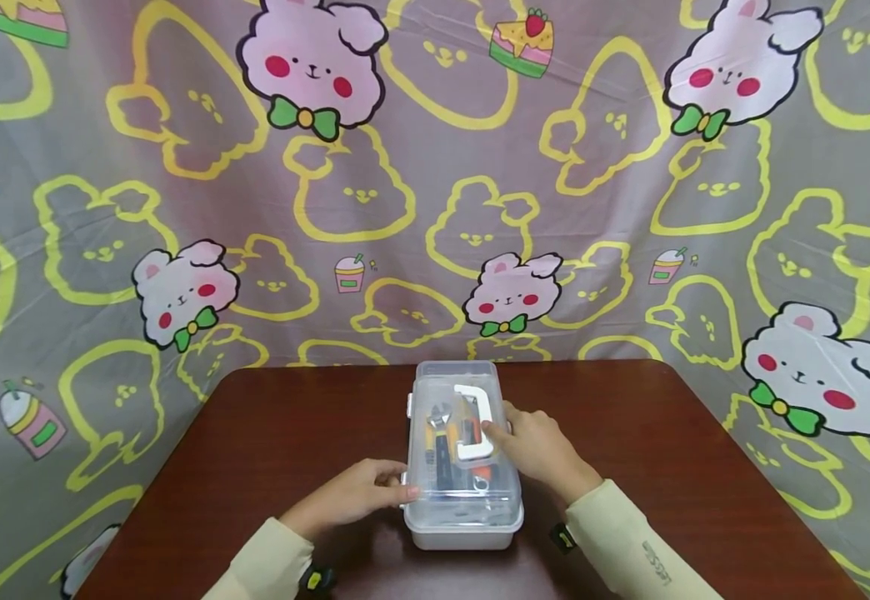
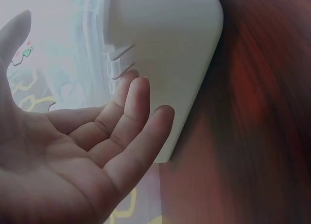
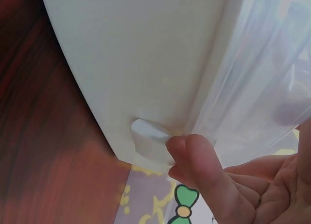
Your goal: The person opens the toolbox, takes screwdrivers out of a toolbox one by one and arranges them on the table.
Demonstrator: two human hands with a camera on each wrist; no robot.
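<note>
A plastic toolbox [image 1: 465, 521] with a clear lid stands lengthwise on the table, its white carrying handle [image 1: 484, 425] lying on top. Through the lid show several tools, among them an adjustable wrench [image 1: 441, 414]. My left hand [image 1: 356, 496] is at the box's near left side, thumb over the lid's edge and fingers loosely bent beside the white wall [image 2: 165, 44]. On the far right side, my right hand [image 1: 543, 446] has its thumb on the lid. Its fingertips [image 3: 197, 146] are right at a white latch [image 3: 150, 141] that sticks out from the wall.
The dark reddish-brown wooden table [image 1: 277, 425] extends on both sides of the box. Behind it hangs a grey curtain [image 1: 420, 167] printed with cartoon rabbits. A second white clasp [image 1: 409, 406] sits on the box's far left side.
</note>
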